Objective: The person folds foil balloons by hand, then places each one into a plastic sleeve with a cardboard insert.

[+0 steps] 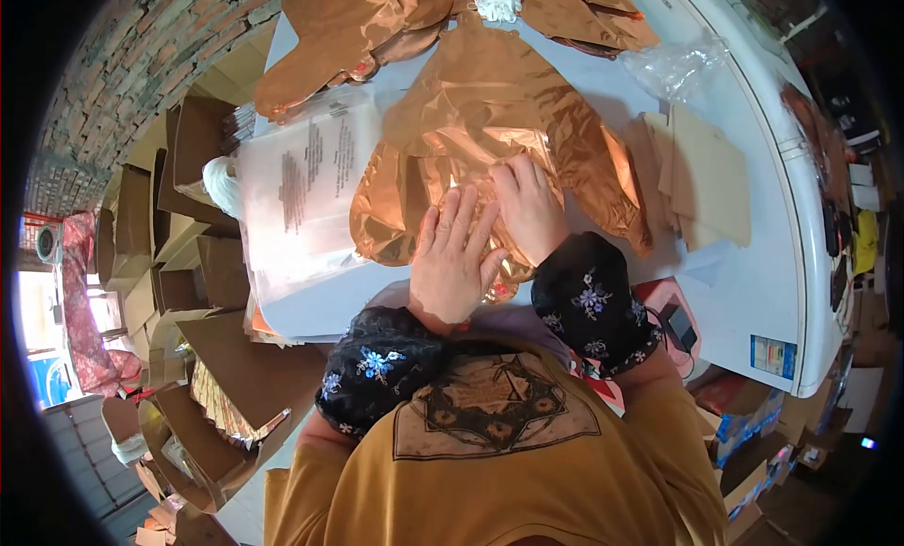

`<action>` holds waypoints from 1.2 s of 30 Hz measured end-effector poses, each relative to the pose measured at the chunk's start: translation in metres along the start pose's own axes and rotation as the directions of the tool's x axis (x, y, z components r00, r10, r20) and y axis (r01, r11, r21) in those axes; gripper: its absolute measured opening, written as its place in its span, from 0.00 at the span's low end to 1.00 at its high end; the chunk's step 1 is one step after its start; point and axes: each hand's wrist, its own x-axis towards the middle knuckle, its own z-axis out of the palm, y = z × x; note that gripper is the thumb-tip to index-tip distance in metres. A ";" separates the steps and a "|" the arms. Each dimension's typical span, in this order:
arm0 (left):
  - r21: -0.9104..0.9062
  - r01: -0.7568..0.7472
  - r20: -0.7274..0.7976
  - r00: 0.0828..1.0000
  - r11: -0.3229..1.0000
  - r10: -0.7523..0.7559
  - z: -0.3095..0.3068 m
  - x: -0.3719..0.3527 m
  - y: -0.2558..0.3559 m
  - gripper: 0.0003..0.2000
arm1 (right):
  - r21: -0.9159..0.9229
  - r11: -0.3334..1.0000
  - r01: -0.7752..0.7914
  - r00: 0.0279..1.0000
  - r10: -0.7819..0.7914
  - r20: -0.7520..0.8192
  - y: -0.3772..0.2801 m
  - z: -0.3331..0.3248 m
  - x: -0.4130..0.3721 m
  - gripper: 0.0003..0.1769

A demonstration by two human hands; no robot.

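A large shiny copper-coloured foil piece (490, 85) lies on the table in front of me, wrinkled, with broad lobes at both lower sides. My left hand (454, 254) rests flat on its lower middle, fingers stretched out and slightly apart. Beside it on the right, my right hand (529, 207) touches the foil with its fingers bent; whether something small is under the fingertips is hidden. A small red and gold patch (502, 289) shows below the foil's lower edge, between my hands.
Clear printed plastic bags (306, 169) are stacked on the left. More copper foil pieces (367, 24) and a white string bundle (498, 7) lie at the back. Tan card pieces (711, 174) and a clear plastic bag (680, 64) are right. Cardboard boxes (226, 377) stand left.
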 end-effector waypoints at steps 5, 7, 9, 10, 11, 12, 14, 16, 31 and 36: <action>-0.061 0.008 -0.008 1.000 0.998 -0.009 -0.001 -0.002 -0.002 0.30 | 0.007 1.000 0.004 0.999 -0.005 0.032 -0.003 -0.002 0.001 0.13; -0.068 0.021 -0.049 0.998 0.997 -0.025 -0.016 -0.001 0.001 0.30 | -0.008 1.000 0.007 0.999 -0.007 0.032 -0.001 0.001 0.001 0.13; -0.104 0.087 -0.125 0.987 0.991 -0.100 -0.033 -0.003 -0.003 0.30 | -0.008 1.000 0.005 0.999 -0.005 0.049 -0.002 -0.002 0.001 0.14; -0.141 0.145 -0.179 0.969 0.979 -0.169 -0.039 -0.006 -0.009 0.29 | -0.008 1.000 0.014 0.999 -0.014 0.046 -0.001 0.000 0.001 0.14; -0.224 0.231 -0.232 0.931 0.947 -0.282 -0.040 -0.014 -0.022 0.28 | -0.010 1.000 0.017 0.999 -0.017 0.045 0.000 0.002 0.001 0.14; -0.234 0.305 -0.237 0.903 0.923 -0.358 -0.046 -0.023 -0.035 0.28 | -0.015 1.000 0.016 0.999 -0.015 0.042 0.001 0.003 0.000 0.14; -0.181 0.445 -0.207 0.854 0.877 -0.477 -0.059 -0.039 -0.061 0.27 | -0.017 1.000 0.015 0.999 -0.014 0.046 0.000 0.001 -0.001 0.14; -0.363 0.500 -0.049 0.833 0.787 -0.552 -0.067 -0.044 -0.079 0.28 | -0.022 0.999 0.024 0.999 -0.023 0.032 0.000 0.001 0.000 0.14; -0.586 0.645 0.329 0.743 0.490 -0.583 -0.071 -0.011 -0.105 0.31 | -0.014 1.000 0.012 0.998 -0.012 0.061 0.000 0.000 0.000 0.14; -0.416 0.609 0.102 0.769 0.676 -0.631 -0.077 -0.023 -0.123 0.22 | -0.028 1.000 0.000 0.998 0.002 0.069 -0.001 -0.001 -0.001 0.14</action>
